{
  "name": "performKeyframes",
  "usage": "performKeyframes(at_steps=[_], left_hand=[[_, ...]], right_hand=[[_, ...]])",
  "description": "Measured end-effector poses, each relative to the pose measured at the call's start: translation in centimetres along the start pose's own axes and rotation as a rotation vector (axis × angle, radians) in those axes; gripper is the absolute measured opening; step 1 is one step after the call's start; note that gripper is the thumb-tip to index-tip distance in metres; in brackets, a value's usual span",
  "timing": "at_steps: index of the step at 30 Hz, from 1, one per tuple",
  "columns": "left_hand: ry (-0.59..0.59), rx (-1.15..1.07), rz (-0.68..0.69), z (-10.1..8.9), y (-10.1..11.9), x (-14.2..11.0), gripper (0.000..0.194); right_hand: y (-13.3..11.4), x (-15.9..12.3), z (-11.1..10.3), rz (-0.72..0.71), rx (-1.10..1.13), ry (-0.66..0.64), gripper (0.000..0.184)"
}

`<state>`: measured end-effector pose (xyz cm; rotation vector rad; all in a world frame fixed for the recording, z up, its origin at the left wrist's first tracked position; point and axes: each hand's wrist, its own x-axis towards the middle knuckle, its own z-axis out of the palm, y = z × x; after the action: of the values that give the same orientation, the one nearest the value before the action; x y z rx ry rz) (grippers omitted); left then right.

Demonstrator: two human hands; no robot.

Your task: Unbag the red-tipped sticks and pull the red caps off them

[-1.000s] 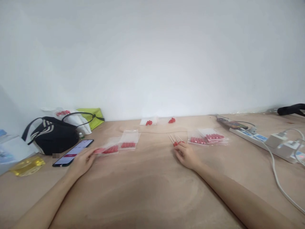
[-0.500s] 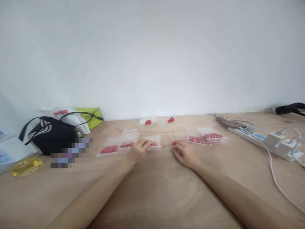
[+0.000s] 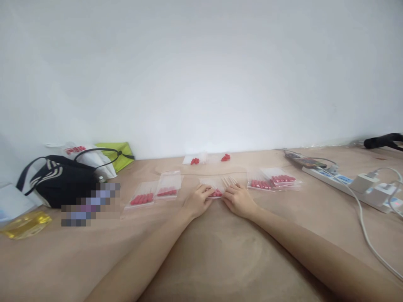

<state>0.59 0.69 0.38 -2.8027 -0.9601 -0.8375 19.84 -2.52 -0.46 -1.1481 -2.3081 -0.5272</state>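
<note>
My left hand is closed at the left edge of a clear plastic bag, which lies flat and holds red-tipped sticks. Just right of that bag, my right hand has its fingers curled down over a small bunch of white sticks; their pale ends poke out past the fingertips and the red tips are covered. Left of my hands lie two more bags of red-tipped sticks, a nearer bag and a farther bag. To the right are another filled bag and a stack of filled bags.
Small red pieces lie by a flat bag near the wall, with a second red cluster beside them. At right stand a power strip with chargers, cables and a phone. A black bag and a yellow pouch are at left.
My left hand has moved right, bringing the bag of red-tipped sticks up against my right hand. My right hand has shifted slightly and now covers the loose sticks' red tips.
</note>
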Motion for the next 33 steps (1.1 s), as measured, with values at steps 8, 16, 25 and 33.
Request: performKeyframes(at_steps=[8,16,25,33], left_hand=[[0.058,-0.171,-0.009,-0.3,0.7,-1.0,0.020],[0.068,-0.375,-0.307,0.3,0.8,-0.3,0.009],[0.036,-0.529,-0.468,-0.2,1.1,-0.2,0.009],[0.026,-0.516,-0.455,-0.1,1.2,-0.2,0.007]], right_hand=[[-0.3,-0.3,0.5,0.096,0.087,0.056,0.017],[-0.1,-0.4,0.5,0.036,0.185,0.111,0.002],[0.0,-0.4,0.8,0.034,0.187,0.158,0.006],[0.0,-0.3,0.8,0.068,0.195,0.134,0.006]])
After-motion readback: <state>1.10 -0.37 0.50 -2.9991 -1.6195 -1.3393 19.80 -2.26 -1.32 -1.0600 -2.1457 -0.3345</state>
